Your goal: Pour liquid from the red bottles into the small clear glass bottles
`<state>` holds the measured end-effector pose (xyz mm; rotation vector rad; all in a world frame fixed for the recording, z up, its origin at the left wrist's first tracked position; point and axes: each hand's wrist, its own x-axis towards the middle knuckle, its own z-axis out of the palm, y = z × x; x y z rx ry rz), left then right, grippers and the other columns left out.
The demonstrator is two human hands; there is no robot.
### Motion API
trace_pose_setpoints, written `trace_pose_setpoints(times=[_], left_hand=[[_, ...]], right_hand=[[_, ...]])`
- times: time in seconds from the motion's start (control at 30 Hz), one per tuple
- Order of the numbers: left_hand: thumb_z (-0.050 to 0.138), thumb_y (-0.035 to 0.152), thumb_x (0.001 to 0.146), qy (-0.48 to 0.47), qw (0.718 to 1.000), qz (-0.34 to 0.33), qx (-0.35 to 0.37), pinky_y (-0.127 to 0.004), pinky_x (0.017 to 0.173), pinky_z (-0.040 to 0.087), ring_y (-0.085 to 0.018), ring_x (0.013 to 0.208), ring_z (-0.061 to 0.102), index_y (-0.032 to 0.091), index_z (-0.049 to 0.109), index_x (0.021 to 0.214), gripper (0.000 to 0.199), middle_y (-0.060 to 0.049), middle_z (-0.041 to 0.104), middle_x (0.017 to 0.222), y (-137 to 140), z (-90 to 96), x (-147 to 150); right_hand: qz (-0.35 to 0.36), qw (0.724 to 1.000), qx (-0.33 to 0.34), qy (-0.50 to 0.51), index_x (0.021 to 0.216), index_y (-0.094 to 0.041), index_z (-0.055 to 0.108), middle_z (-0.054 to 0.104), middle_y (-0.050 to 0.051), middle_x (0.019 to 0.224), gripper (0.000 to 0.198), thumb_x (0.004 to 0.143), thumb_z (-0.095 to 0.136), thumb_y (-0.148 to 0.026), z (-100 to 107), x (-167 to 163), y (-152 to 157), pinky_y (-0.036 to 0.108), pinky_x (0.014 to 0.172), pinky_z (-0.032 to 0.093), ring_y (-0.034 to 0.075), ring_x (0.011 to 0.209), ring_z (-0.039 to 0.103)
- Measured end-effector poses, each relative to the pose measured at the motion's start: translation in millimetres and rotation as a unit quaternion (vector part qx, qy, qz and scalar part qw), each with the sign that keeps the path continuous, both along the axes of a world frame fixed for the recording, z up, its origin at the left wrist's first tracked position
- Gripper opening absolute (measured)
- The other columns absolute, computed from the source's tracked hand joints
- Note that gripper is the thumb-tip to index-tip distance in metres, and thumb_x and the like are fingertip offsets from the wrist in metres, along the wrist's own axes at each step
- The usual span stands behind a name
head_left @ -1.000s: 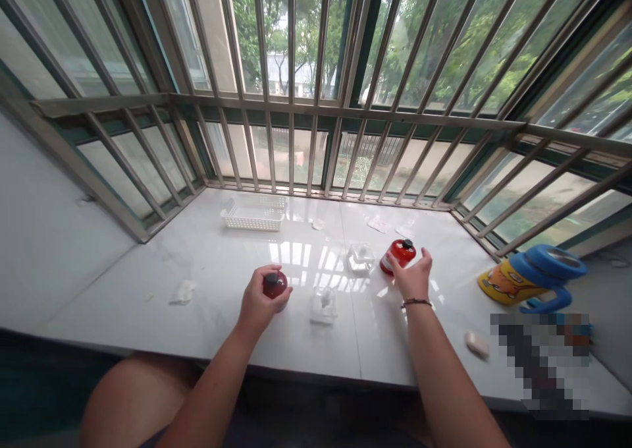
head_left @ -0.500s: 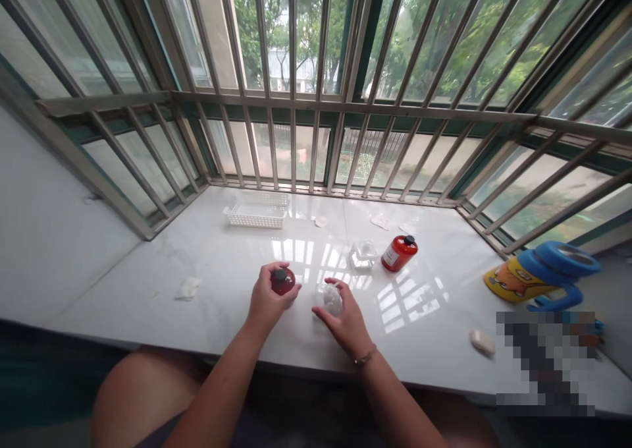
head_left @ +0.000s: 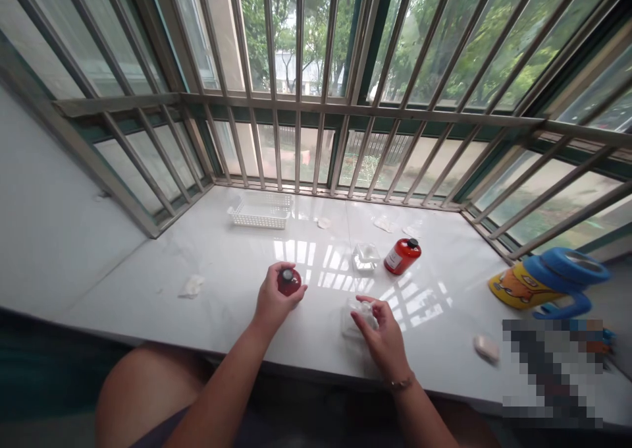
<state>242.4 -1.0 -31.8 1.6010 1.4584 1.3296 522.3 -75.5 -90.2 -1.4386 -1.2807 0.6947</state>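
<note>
My left hand (head_left: 275, 296) is wrapped round a dark red bottle (head_left: 290, 282) with a black cap, which stands upright. Over to the right, the curled fingers of my right hand (head_left: 382, 333) grip a small clear container (head_left: 351, 319) near the counter's front edge; part of it is hidden behind the fingers. Beyond that hand sits another clear, square container (head_left: 366, 257). Close beside it stands a bright red bottle (head_left: 402, 257) with a black cap and a white label.
A white perforated basket (head_left: 261, 212) lies at the back left of the glossy white counter (head_left: 232, 263). Crumpled tissue (head_left: 191, 286) is at the left. On the right are a blue and yellow cup (head_left: 546, 283) and a small pale object (head_left: 486, 348). Barred windows enclose the back.
My right hand has moved right and toward me with the clear container. My left hand still holds the dark red bottle. The view has shifted slightly.
</note>
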Motion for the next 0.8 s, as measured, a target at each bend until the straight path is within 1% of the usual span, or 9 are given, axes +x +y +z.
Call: trace_pose_setpoints(times=[0.1, 0.2, 0.3, 0.47, 0.6, 0.67, 0.7, 0.77, 0.8], left_hand=[[0.089, 0.035, 0.079, 0.002, 1.0, 0.002, -0.002, -0.045, 0.101, 0.06, -0.027, 0.114, 0.073, 0.027, 0.064, 0.124, 0.053, -0.007, 0.072, 0.126, -0.9, 1.8, 0.6], [0.089, 0.035, 0.079, 0.003, 1.0, 0.003, -0.003, -0.046, 0.102, 0.06, -0.028, 0.116, 0.073, 0.027, 0.064, 0.123, 0.052, -0.007, 0.072, 0.128, -1.3, 2.8, 0.8], [0.089, 0.036, 0.078, 0.003, 1.0, 0.001, 0.002, -0.048, 0.104, 0.059, -0.03, 0.12, 0.072, 0.027, 0.064, 0.122, 0.051, -0.007, 0.073, 0.13, -1.2, 2.6, 0.4], [0.088, 0.037, 0.079, 0.0, 1.0, -0.006, 0.007, -0.048, 0.105, 0.06, -0.03, 0.122, 0.071, 0.027, 0.064, 0.121, 0.049, -0.008, 0.073, 0.131, -0.7, 2.1, -0.7], [0.088, 0.038, 0.079, 0.007, 1.0, -0.008, 0.003, -0.049, 0.107, 0.059, -0.03, 0.125, 0.071, 0.028, 0.064, 0.12, 0.049, -0.007, 0.073, 0.133, 0.0, 1.3, -1.4], [0.088, 0.038, 0.079, 0.007, 1.0, -0.006, 0.004, -0.049, 0.108, 0.059, -0.03, 0.125, 0.07, 0.028, 0.064, 0.12, 0.049, -0.007, 0.072, 0.133, 0.7, 0.1, -1.6], [0.088, 0.039, 0.079, 0.008, 1.0, -0.005, 0.007, -0.05, 0.108, 0.059, -0.03, 0.125, 0.07, 0.028, 0.064, 0.12, 0.049, -0.007, 0.072, 0.133, 1.1, -0.7, -1.7], [0.088, 0.039, 0.079, 0.009, 1.0, -0.004, 0.015, -0.05, 0.108, 0.059, -0.03, 0.124, 0.071, 0.027, 0.064, 0.119, 0.048, -0.008, 0.073, 0.133, 1.9, -2.5, -2.0], [0.087, 0.039, 0.079, 0.009, 1.0, -0.005, 0.019, -0.05, 0.108, 0.058, -0.03, 0.123, 0.071, 0.027, 0.064, 0.119, 0.048, -0.008, 0.073, 0.132, 2.2, -3.2, -2.2]], right_hand=[[-0.028, 0.999, 0.003, 0.025, 0.1, -0.026, 0.058, 0.075, 0.013, 0.132, 0.038, 0.088, 0.082, -0.053, -6.2, 9.3, -7.1, 0.055, 0.107, 0.056, 0.032, 0.121, 0.072], [-0.036, 0.998, 0.012, 0.053, 0.099, -0.027, 0.056, 0.075, 0.014, 0.133, 0.039, 0.088, 0.083, -0.053, -12.6, 8.6, -8.7, 0.053, 0.101, 0.059, 0.033, 0.122, 0.072], [-0.035, 0.997, 0.02, 0.066, 0.101, -0.026, 0.059, 0.075, 0.015, 0.134, 0.037, 0.089, 0.082, -0.053, -15.9, 5.4, -8.7, 0.051, 0.097, 0.061, 0.033, 0.12, 0.073], [-0.025, 0.999, 0.041, 0.003, 0.111, -0.026, 0.071, 0.077, 0.012, 0.128, 0.031, 0.097, 0.071, -0.054, -10.4, 7.3, -11.7, 0.055, 0.109, 0.057, 0.034, 0.124, 0.072], [0.002, 0.997, 0.05, -0.058, 0.123, -0.029, 0.072, 0.074, 0.011, 0.133, 0.031, 0.103, 0.061, -0.051, -6.5, 10.2, -13.1, 0.055, 0.113, 0.054, 0.033, 0.129, 0.069], [0.009, 0.997, 0.049, -0.056, 0.128, -0.028, 0.067, 0.073, 0.012, 0.134, 0.037, 0.099, 0.069, -0.051, -8.0, 9.5, -12.4, 0.055, 0.112, 0.055, 0.033, 0.127, 0.07], [0.009, 0.998, 0.045, -0.038, 0.13, -0.028, 0.064, 0.073, 0.013, 0.134, 0.044, 0.094, 0.076, -0.051, -9.2, 8.7, -11.8, 0.056, 0.109, 0.057, 0.033, 0.125, 0.071], [0.009, 0.999, 0.04, 0.014, 0.128, -0.027, 0.057, 0.074, 0.014, 0.133, 0.06, 0.082, 0.089, -0.051, -11.2, 7.2, -10.5, 0.055, 0.103, 0.061, 0.034, 0.12, 0.073], [0.008, 0.999, 0.04, 0.036, 0.125, -0.027, 0.056, 0.074, 0.014, 0.132, 0.065, 0.077, 0.093, -0.05, -11.3, 6.7, -9.8, 0.054, 0.102, 0.062, 0.034, 0.12, 0.074]])
